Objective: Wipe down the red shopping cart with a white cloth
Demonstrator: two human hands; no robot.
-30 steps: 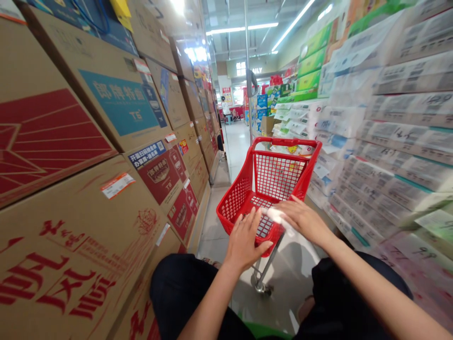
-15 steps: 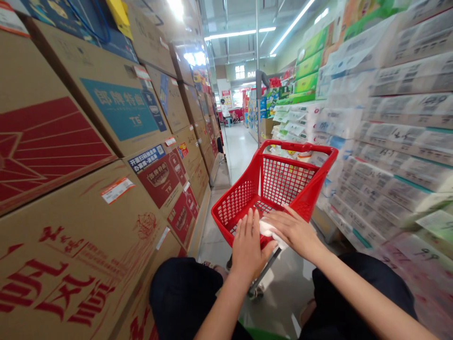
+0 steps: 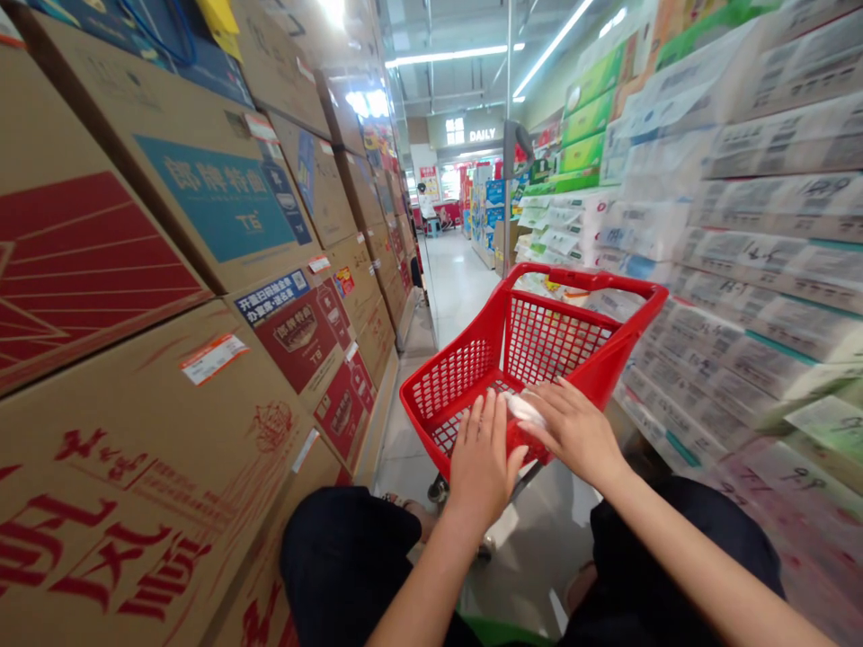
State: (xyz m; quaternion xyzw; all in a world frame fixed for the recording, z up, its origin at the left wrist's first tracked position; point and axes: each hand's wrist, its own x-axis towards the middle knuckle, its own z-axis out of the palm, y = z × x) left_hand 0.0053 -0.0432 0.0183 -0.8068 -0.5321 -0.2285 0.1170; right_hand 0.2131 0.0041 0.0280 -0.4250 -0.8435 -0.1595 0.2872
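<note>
A red plastic shopping cart (image 3: 458,364) with a mesh basket stands at an angle in front of my knees. On its near rim rests my left hand (image 3: 480,463), fingers stretched out flat and thumb apart, with nothing in it. Beside it, my right hand (image 3: 578,438) presses a crumpled white cloth (image 3: 524,409) against the same rim, its fingers bent over it. Part of the cloth is hidden under those fingers; whether it is cloth or tissue I cannot tell for sure.
Cardboard cartons (image 3: 222,211) are stacked along the left. Packs of tissue paper (image 3: 761,270) rise on the right. A thin upright metal pole (image 3: 508,72) stands beyond the cart. Far down the aisle a person (image 3: 428,208) is visible.
My right hand has slid slightly up and to the right along the rim with the cloth. The cart's handle end has swung a little to the right. My left hand has stayed on the rim.
</note>
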